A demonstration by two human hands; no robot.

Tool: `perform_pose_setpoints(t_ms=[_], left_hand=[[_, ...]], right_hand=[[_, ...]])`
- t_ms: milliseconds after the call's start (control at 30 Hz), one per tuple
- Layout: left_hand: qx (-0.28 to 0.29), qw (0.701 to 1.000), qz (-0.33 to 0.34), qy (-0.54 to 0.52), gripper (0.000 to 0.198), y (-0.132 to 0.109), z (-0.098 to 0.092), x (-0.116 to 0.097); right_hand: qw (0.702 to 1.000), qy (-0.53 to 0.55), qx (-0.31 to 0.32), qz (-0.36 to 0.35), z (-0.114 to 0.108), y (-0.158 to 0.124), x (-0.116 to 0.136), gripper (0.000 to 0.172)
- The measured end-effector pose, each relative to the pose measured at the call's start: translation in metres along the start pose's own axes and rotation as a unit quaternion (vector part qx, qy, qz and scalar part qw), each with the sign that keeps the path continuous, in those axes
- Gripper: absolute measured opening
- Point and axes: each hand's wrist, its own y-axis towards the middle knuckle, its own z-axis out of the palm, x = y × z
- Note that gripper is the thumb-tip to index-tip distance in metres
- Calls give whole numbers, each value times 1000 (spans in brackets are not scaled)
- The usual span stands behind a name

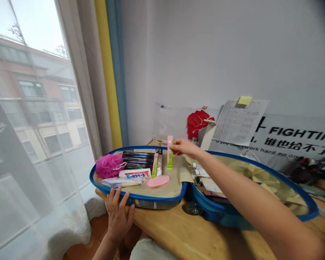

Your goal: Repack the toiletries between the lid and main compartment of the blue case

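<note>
Packet of pink and green is held upright over the left half of an open, blue-rimmed suitcase, pinched between the thumb and closed fingers of a person's right hand. Whether its lower end touches the lining cannot be told. The left hand, fingers loosely spread, rests at the near rim. Just left of the packet lies a matching sachet, near a white tube, a pink oval case and a magenta bath puff. Beneath stands a wooden table.
</note>
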Motion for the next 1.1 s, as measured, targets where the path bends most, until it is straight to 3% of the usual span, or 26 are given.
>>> perform_pose_setpoints(t_ms=[133, 300, 600, 1100], left_hand=[[-5, 1000, 9, 8, 58, 3, -2, 3], [-5, 999, 32, 28, 39, 10, -4, 15], [-28, 1000, 4, 12, 43, 14, 6, 16], [-23, 1000, -4, -10, 53, 5, 6, 14]], right_hand=[[998, -43, 13, 53, 38, 26, -2, 22], [989, -105, 42, 96, 58, 47, -15, 30], [971, -190, 77, 126, 69, 54, -36, 34], [948, -296, 65, 94, 75, 46, -33, 33]])
